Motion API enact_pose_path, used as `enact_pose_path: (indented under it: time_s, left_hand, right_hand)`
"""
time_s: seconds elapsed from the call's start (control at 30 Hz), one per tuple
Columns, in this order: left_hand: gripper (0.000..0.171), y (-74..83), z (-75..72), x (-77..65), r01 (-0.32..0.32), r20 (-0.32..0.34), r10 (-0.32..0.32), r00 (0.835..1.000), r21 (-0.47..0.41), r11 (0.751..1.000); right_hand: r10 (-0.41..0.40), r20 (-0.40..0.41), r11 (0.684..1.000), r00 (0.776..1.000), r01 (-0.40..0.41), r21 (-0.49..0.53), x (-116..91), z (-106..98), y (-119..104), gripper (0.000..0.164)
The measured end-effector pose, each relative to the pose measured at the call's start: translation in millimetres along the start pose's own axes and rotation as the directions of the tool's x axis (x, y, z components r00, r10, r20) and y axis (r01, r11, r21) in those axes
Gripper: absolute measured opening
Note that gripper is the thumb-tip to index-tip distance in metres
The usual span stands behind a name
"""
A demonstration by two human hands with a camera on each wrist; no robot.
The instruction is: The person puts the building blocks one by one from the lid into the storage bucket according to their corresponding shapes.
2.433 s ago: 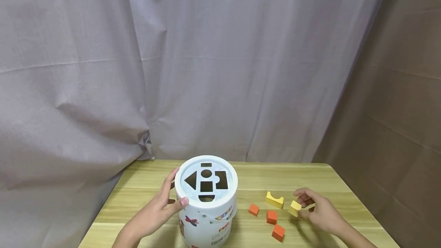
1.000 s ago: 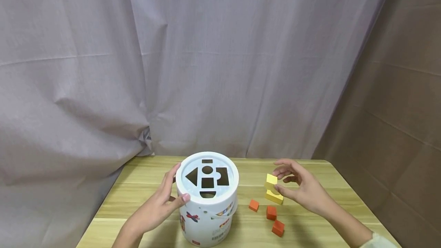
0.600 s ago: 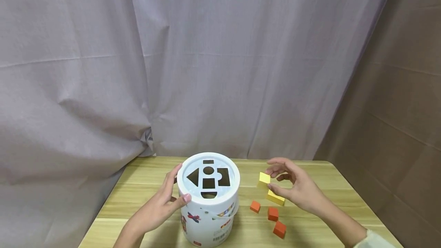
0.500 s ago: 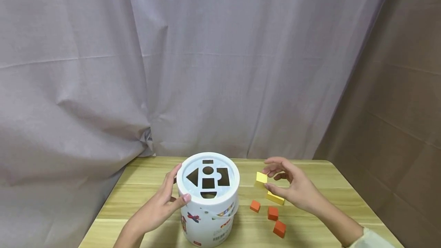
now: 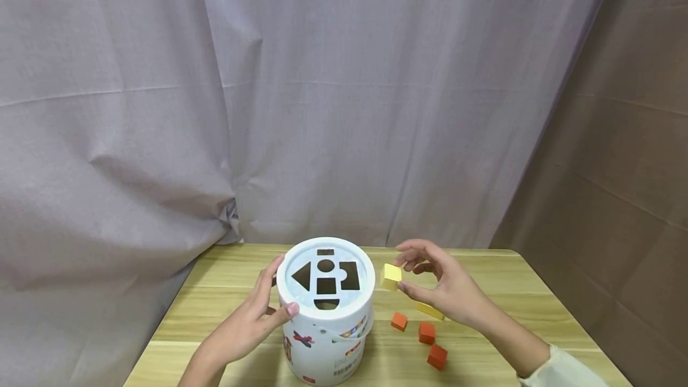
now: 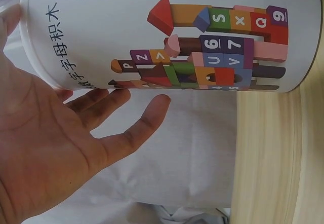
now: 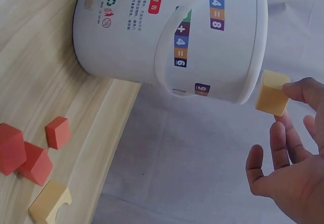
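Observation:
A white shape-sorter bucket [image 5: 322, 357] stands upright, its pale lid [image 5: 349, 304] cut with several differently shaped holes. My left hand [image 5: 239, 330] rests against its left side, thumb on the rim. In the left wrist view the fingers [image 6: 134, 133] are spread and nearly straight beside the printed wall. Between thumb and fingertips, my right hand [image 5: 451, 291] pinches a yellow block [image 5: 392, 277]. That block is raised just right of the lid's rim, apart from it in the head view. The right wrist view shows the same block [image 7: 273, 93] near the rim.
Right of the bucket, three small orange-red blocks [image 5: 427, 332] lie on the wooden table [image 5: 226, 282]. A yellow arch block [image 5: 431, 311] lies behind them, partly hidden by my right hand. The bucket's white handle [image 5: 359, 333] hangs on its right side. Grey curtains [image 5: 322, 106] enclose the table.
My right hand picked up the yellow block from the right side of the table and carried it left to beside the lid. The left hand has stayed on the bucket.

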State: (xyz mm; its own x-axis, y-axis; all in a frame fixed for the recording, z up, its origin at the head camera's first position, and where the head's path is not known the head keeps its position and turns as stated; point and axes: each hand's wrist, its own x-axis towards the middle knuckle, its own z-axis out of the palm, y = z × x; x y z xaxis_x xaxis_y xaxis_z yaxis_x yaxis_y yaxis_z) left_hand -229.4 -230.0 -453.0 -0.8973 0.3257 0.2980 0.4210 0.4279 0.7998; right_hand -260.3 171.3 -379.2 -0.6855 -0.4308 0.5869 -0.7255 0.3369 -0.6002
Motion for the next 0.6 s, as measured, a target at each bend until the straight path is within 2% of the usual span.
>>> enact_pose_path:
  time_s: [0.6]
  left_hand:
    - [0.094, 0.7, -1.5, 0.1, -0.025, 0.006, 0.025, 1.000, 0.011, 1.000]
  right_hand:
    - [0.006, 0.029, 1.000, 1.000, -0.006, -0.001, 15, 20, -10, 0.059]
